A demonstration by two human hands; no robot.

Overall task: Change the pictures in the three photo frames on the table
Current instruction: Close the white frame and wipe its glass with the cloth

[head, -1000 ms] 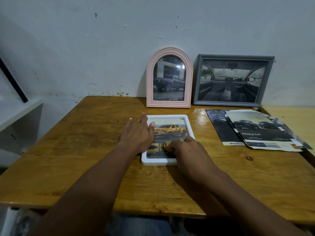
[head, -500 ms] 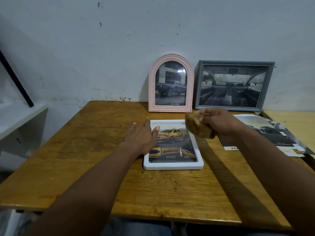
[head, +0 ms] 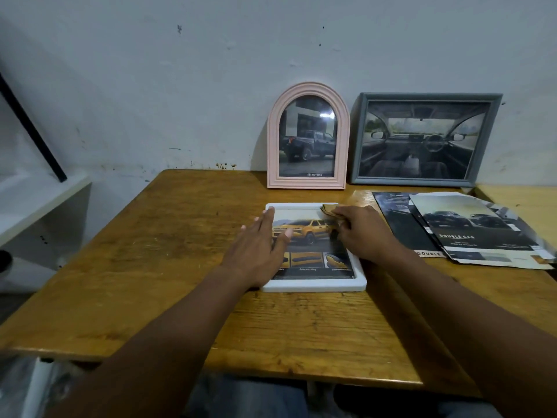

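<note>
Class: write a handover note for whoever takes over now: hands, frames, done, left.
Left hand: flat on the white frame, left edge. Right hand: grips a brown cloth at its top right corner.
The frame lies on the table, yellow pickup picture in. Pink arched frame and grey frame lean on the wall.
Left: likely finish wiping, stand it up. Whether the others hold new pictures: cannot tell.

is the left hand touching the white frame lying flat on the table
Touching. The head view shows the left hand lying flat across the left rim of the white frame, fingers straight, with no gap between palm and rim.
</note>
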